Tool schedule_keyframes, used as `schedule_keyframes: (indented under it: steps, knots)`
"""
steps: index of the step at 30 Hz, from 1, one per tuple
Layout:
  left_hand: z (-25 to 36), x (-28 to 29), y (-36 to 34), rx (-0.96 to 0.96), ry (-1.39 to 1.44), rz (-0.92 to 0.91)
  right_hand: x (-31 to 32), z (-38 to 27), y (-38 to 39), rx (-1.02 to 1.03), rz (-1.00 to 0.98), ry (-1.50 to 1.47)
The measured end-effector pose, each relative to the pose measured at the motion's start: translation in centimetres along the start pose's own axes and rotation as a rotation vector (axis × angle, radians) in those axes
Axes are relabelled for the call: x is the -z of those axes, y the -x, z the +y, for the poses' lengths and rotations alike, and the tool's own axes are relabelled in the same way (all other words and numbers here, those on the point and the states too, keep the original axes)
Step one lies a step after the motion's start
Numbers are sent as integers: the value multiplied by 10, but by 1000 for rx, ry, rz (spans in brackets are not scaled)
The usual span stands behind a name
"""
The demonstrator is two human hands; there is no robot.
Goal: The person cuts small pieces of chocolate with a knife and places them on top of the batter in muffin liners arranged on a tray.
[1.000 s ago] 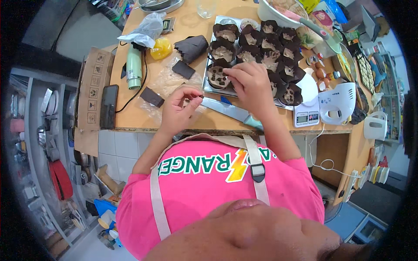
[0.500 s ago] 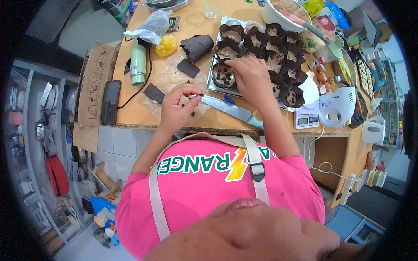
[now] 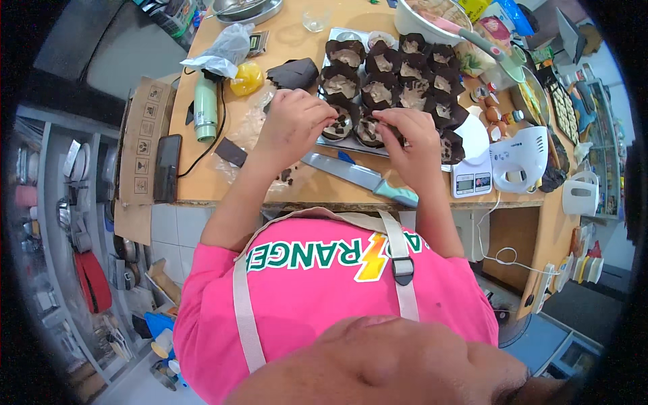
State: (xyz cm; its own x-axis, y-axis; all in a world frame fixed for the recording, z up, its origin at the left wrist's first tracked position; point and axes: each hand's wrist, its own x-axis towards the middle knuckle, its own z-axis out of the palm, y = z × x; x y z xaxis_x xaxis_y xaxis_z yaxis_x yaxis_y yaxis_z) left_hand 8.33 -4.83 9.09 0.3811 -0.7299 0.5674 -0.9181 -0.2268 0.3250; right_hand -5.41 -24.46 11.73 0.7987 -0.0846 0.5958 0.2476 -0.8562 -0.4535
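Note:
Brown batter fills dark paper baking cups in a metal muffin tray (image 3: 359, 143). My left hand (image 3: 294, 127) is closed in a pinch at the front-left cup (image 3: 337, 125), which has dark chocolate pieces on its batter. What its fingertips hold, if anything, is too small to make out. Just beside it, my right hand (image 3: 410, 136) bends its fingers over the neighbouring cup (image 3: 368, 129), also dotted with dark pieces. Those fingertips are pinched too, their contents hidden. A knife (image 3: 351, 174) with a pale green handle lies in front of the tray. Chocolate crumbs (image 3: 286, 177) lie on clear plastic.
Left of the tray are a dark chocolate bar piece (image 3: 231, 152), stacked dark paper liners (image 3: 293, 73), a green bottle (image 3: 205, 108) and a phone (image 3: 168, 167). To the right stand a kitchen scale (image 3: 472, 177), a hand mixer (image 3: 520, 159) and eggshells (image 3: 495, 116). A white bowl (image 3: 413, 21) stands behind.
My left hand has moved up and right from the plastic to the front-left cup. My right hand has shifted from that cup to the one on its right. The second cup now shows dark pieces.

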Motion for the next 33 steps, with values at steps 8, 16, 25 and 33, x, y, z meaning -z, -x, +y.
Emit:
schedule_keyframes:
  steps: [8, 16, 25, 33]
  knots:
    - [-3, -4, 2, 60, -37, -326, 11, 10, 9, -25, 42, -11]
    - [-23, 33, 29, 234, -11, 35, 8, 10, 8, -46, 91, -76]
    - [-18, 32, 117, 403, -254, -1, -93, -33, 17, 252, -581, -279]
    - [-6, 16, 138, 365, -264, -63, -148, -35, 29, 323, -510, 113]
